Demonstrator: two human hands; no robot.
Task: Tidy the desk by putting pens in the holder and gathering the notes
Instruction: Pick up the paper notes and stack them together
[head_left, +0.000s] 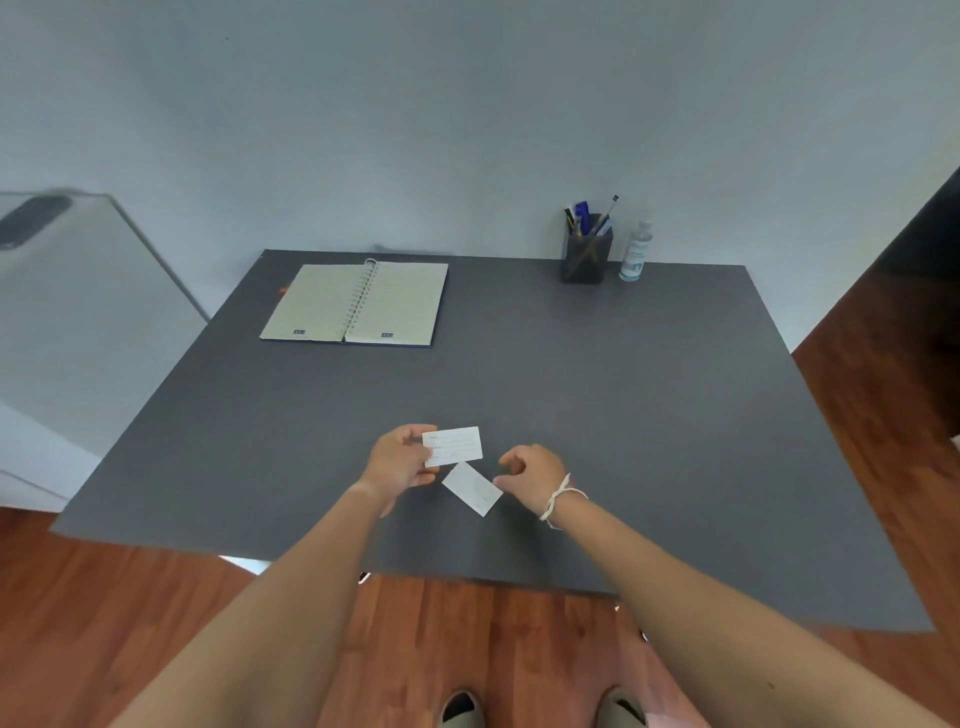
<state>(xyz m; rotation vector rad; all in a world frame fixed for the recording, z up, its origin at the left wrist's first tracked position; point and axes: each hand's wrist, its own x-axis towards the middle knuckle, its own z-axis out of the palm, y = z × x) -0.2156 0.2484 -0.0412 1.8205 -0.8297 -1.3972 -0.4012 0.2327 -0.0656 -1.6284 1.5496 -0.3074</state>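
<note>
Left hand (397, 462) is pinching a lined note (453, 446) near the counter's (623, 389) front edge; right hand (530, 475), half-curled and empty, is touching a second note (472, 488).

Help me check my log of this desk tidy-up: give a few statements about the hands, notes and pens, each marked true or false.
1. The left hand holds a note. True.
2. The right hand grips the second note. False: that note lies on the desk, the hand beside it, fingers curled.
3. Pens stand in the holder. True.
4. The notebook is closed. False: it lies open.
</note>
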